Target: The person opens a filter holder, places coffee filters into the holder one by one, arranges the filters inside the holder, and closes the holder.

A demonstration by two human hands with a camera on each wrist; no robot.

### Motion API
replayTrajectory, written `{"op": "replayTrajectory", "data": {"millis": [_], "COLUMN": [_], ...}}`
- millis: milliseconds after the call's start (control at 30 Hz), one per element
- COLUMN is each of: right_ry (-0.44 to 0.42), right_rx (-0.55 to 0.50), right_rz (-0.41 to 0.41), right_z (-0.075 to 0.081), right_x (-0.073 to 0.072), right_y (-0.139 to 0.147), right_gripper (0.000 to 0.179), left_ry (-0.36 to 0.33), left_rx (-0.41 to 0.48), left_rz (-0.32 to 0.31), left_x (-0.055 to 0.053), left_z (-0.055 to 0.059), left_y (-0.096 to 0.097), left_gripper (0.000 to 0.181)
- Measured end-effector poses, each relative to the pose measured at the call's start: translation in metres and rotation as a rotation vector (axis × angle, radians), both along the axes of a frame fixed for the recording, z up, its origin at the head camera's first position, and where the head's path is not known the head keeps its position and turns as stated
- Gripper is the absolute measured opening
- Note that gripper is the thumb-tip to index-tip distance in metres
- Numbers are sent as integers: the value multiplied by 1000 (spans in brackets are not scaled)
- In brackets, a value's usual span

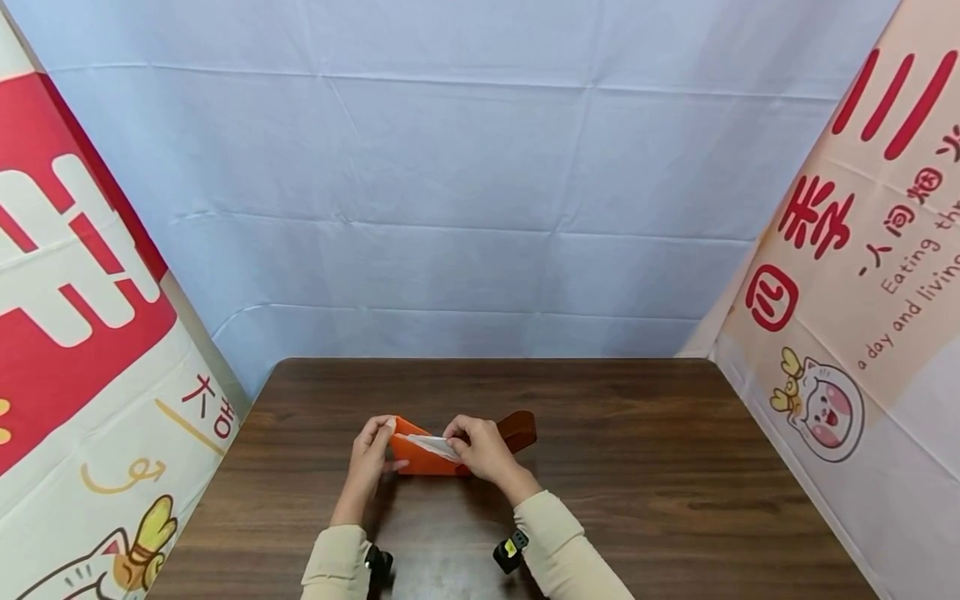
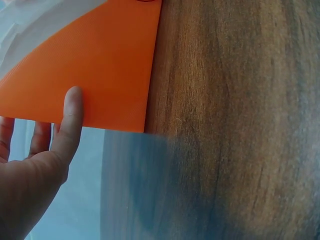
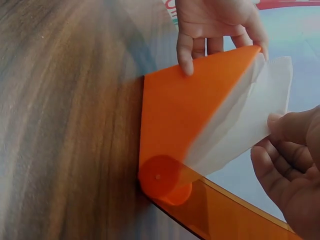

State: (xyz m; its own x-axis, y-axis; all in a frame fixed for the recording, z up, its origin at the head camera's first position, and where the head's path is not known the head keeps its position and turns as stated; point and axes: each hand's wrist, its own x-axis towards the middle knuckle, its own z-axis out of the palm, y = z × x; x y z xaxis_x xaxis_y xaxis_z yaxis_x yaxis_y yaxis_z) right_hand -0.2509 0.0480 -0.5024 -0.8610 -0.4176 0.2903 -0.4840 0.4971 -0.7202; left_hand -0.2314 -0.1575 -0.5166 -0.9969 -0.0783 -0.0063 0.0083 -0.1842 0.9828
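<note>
An orange holder (image 1: 420,463) with slanted sides sits on the table near the middle of the head view. My left hand (image 1: 367,454) grips its left end, a finger lying along the orange side wall (image 2: 110,75) in the left wrist view. White tissues (image 3: 250,112) stick up out of the holder's slanted opening. Between thumb and fingers, my right hand (image 3: 295,145) pinches the edge of these tissues. A see-through amber lid (image 3: 235,212) swings out from a round orange hinge (image 3: 159,176) at the holder's lower corner. In the head view this lid lies behind the right hand.
The dark wood-grain table (image 1: 637,475) extends around the holder. A pale blue cloth (image 1: 465,183) hangs behind it. Printed banners stand at the left (image 1: 90,350) and right (image 1: 847,333). Small black cameras (image 1: 510,552) are strapped to both wrists.
</note>
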Motion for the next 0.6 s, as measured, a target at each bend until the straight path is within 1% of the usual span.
{"op": "replayTrajectory", "data": {"millis": [300,367,600], "right_ry": [-18,-19,-15], "right_rx": [7,10,39], "right_rz": [-3,-9,-27], "right_z": [-9,-10,-13], "right_x": [-1,-2,-5], "right_y": [-8,-9,-15], "right_gripper": [9,10,9], "left_ry": [8,11,13], "left_rx": [-13,-23,-14], "left_rz": [-13,-11,0], "left_x": [-1,-1,-2], "left_z": [-2,-2,-3], "left_y": [-1,-1,-1], "left_gripper": [28,28,27]}}
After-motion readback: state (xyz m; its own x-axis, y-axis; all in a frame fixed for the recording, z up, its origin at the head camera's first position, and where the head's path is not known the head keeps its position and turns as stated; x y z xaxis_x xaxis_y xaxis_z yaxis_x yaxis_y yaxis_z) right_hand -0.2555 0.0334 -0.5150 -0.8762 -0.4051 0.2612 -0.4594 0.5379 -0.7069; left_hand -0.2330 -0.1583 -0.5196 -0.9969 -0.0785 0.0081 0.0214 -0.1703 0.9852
